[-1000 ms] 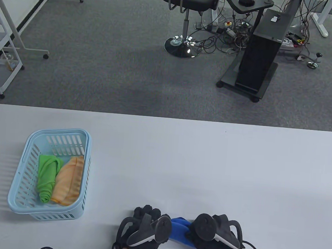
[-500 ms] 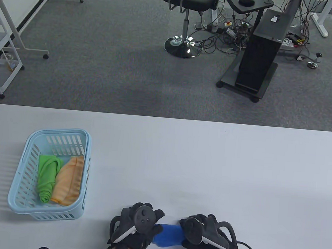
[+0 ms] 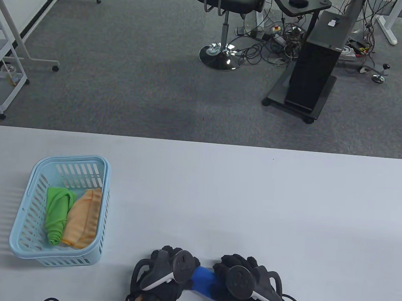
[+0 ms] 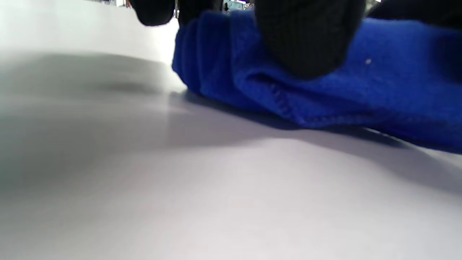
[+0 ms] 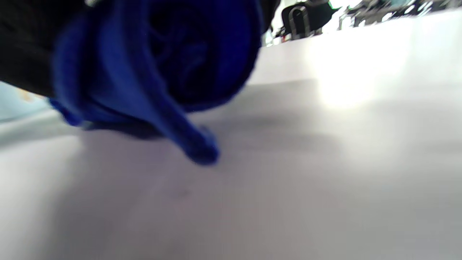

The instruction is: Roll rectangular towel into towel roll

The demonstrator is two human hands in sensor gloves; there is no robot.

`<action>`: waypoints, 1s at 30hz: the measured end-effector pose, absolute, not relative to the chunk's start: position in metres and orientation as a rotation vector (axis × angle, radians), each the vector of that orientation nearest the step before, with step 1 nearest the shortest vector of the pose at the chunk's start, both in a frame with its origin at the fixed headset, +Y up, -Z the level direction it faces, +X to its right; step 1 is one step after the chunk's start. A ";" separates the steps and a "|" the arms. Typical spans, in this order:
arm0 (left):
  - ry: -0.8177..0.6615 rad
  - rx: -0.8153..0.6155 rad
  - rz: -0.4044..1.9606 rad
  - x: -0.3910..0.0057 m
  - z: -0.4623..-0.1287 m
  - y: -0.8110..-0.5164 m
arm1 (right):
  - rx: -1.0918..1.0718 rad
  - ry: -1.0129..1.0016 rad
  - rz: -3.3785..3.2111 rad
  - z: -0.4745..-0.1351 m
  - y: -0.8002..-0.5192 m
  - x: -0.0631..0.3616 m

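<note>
A blue towel [image 3: 203,279], rolled into a thick roll, lies on the white table [image 3: 252,203] near its front edge. My left hand [image 3: 169,271] rests on the roll's left end and my right hand [image 3: 243,280] on its right end; only a short middle stretch shows between them. In the left wrist view a gloved finger [image 4: 306,39] presses on top of the blue towel [image 4: 325,90]. In the right wrist view the blue towel's [image 5: 162,72] rolled end shows its spiral, with a loose corner touching the table.
A light blue plastic basket [image 3: 29,210] stands at the left and holds a green towel roll [image 3: 56,215] and an orange towel roll [image 3: 83,217]. Beyond the table's far edge are carpet, an office chair [image 3: 228,6] and a black stand [image 3: 315,62].
Both hands have shifted a little with the roll. They sit closer together over the towel, so less blue shows between them than half a second ago.
</note>
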State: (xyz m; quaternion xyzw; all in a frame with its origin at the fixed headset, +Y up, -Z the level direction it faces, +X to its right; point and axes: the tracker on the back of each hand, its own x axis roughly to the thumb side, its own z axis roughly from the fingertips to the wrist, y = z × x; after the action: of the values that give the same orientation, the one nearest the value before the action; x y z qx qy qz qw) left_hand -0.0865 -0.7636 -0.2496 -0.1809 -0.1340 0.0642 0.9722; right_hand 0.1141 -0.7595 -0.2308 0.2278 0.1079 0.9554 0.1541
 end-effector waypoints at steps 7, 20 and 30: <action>-0.267 -0.383 0.143 -0.090 -0.253 -0.762 | 0.894 0.452 2.730 -0.213 -0.761 0.091; -0.177 -0.086 0.231 -0.107 -0.248 -0.737 | 0.475 0.633 3.148 -0.251 -0.767 0.131; -0.183 -0.115 0.207 -0.104 -0.247 -0.736 | -0.365 0.601 3.161 -0.304 -0.784 0.291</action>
State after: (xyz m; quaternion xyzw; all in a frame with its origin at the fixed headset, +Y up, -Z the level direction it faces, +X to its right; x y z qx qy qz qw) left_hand -0.1042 -0.7363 -0.2467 -0.0574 -0.0911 0.1031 0.9888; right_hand 0.2910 -0.7837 -0.3042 -0.1126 0.1853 0.9750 -0.0484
